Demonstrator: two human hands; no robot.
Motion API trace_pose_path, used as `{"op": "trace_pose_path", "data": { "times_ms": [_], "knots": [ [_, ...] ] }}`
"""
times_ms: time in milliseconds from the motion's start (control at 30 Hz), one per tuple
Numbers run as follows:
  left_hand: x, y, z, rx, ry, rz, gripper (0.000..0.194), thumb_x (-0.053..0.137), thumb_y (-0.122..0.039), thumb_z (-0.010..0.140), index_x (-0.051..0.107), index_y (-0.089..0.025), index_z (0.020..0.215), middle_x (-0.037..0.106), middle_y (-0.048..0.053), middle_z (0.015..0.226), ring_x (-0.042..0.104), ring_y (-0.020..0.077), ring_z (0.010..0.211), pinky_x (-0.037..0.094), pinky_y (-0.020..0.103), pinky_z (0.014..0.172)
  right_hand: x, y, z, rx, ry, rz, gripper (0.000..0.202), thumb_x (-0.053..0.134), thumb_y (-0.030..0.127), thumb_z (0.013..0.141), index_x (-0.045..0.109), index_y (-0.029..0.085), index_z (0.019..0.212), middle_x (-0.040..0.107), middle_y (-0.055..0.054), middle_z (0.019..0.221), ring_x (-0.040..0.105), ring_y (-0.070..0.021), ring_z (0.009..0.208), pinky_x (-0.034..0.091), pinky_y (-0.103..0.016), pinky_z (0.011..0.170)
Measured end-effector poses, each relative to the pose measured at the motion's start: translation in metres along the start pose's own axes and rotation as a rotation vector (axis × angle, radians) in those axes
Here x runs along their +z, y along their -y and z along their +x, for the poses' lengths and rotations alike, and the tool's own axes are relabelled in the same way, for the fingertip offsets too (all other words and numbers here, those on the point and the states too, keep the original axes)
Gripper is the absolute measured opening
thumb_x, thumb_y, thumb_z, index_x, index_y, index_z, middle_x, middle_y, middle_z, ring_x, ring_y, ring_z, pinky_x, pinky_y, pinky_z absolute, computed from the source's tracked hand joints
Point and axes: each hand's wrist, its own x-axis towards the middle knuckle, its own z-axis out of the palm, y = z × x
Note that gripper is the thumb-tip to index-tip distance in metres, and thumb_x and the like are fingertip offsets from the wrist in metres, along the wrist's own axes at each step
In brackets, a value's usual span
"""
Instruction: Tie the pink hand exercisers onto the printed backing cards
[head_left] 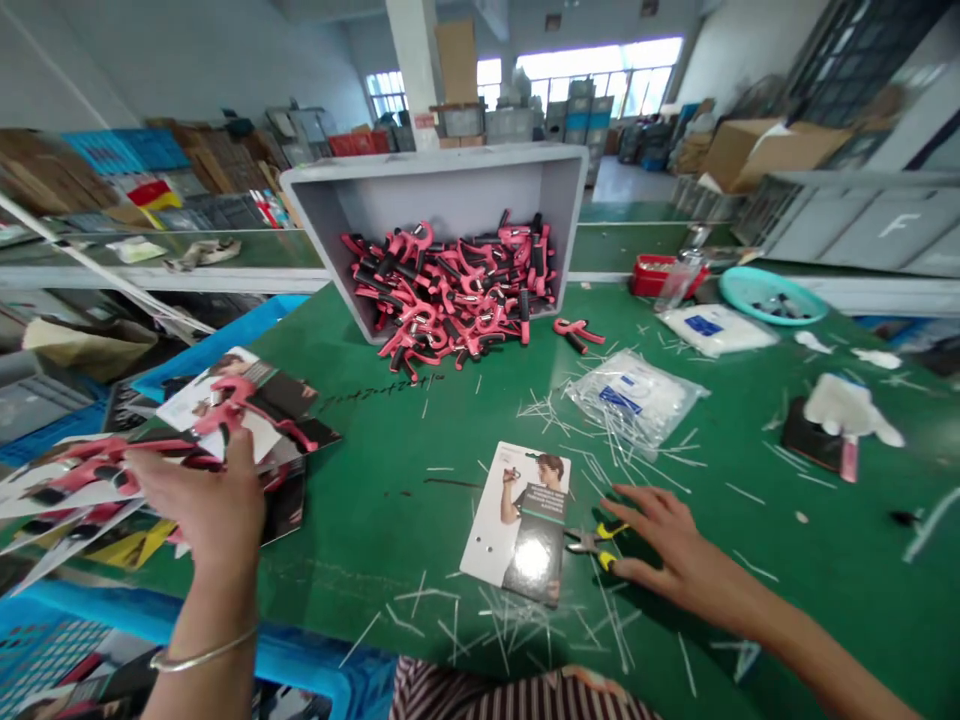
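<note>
One card [487, 520], flat on the worktop [360, 510], apparently central for easy reach; pliers [583, 541] beside it, handles conveniently facing the open right hand [686, 560]; left hand [206, 500] at carded pink squeezers [234, 392], its grip unclear.

From my remote view, the desk [360, 520] is green, the crate [435, 160] grey, the clamps [465, 285] pink and black, the pliers' handles [606, 561] yellow, the basin [787, 318] turquoise, the cloth [517, 702] dark with pale stripes
</note>
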Motion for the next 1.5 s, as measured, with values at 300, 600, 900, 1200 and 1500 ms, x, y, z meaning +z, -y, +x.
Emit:
{"op": "trace_pose_path", "data": {
  "times_ms": [300, 600, 900, 1200, 1500],
  "knots": [
    [0.036, -0.049, -0.196, 0.472, 0.926, 0.069, 0.039, 0.064, -0.043, 0.080, 0.059, -0.016, 0.108, 0.060, 0.014, 0.113, 0.053, 0.0324, 0.106, 0.041, 0.048, 0.090, -0.015, -0.058, 0.116, 0.482, -0.200, -0.128, 0.027, 0.050, 0.030, 0.089, 0.070, 0.013, 0.081, 0.069, -0.013, 0.086, 0.062, -0.0230, 0.080, 0.042, -0.031, 0.070],
    [0.046, -0.091, -0.194, 0.438, 0.908, -0.123, 0.029, 0.052, -0.023, 0.089, 0.058, -0.018, 0.117, 0.057, 0.013, 0.123, 0.048, 0.0299, 0.113, 0.037, 0.046, 0.095, -0.046, -0.041, 0.129, 0.366, -0.104, 0.073, 0.025, 0.053, 0.036, 0.087, 0.066, 0.015, 0.086, 0.067, -0.005, 0.080, 0.058, -0.0168, 0.071, 0.040, -0.025, 0.063],
    [0.034, -0.124, -0.176, 0.518, 1.179, -0.490, 0.020, 0.056, -0.027, 0.091, 0.072, -0.029, 0.102, 0.072, 0.007, 0.092, 0.059, 0.0249, 0.089, 0.037, 0.041, 0.087, -0.026, 0.038, 0.096, 0.062, 0.553, 1.122, 0.024, 0.062, 0.039, 0.088, 0.057, 0.015, 0.085, 0.047, 0.006, 0.066, 0.034, -0.0043, 0.050, 0.028, -0.017, 0.046],
    [0.022, -0.108, -0.195, 0.290, 1.084, -0.441, 0.017, 0.053, -0.024, 0.092, 0.070, -0.020, 0.089, 0.069, 0.005, 0.084, 0.059, 0.0203, 0.082, 0.043, 0.034, 0.083, 0.064, 0.073, 0.085, 0.222, 0.149, 1.488, 0.024, 0.068, 0.038, 0.085, 0.060, 0.016, 0.083, 0.059, 0.003, 0.062, 0.052, -0.0081, 0.050, 0.046, -0.021, 0.051],
    [0.062, -0.083, -0.181, -0.338, 1.278, -0.373, 0.038, 0.055, -0.035, 0.087, 0.061, -0.010, 0.116, 0.072, 0.012, 0.094, 0.067, 0.0230, 0.082, 0.051, 0.035, 0.077, 0.091, 0.068, 0.083, 0.419, -0.174, 1.631, 0.030, 0.077, 0.042, 0.076, 0.062, 0.018, 0.085, 0.067, 0.000, 0.074, 0.064, -0.0117, 0.066, 0.055, -0.027, 0.071]
  ]
}}
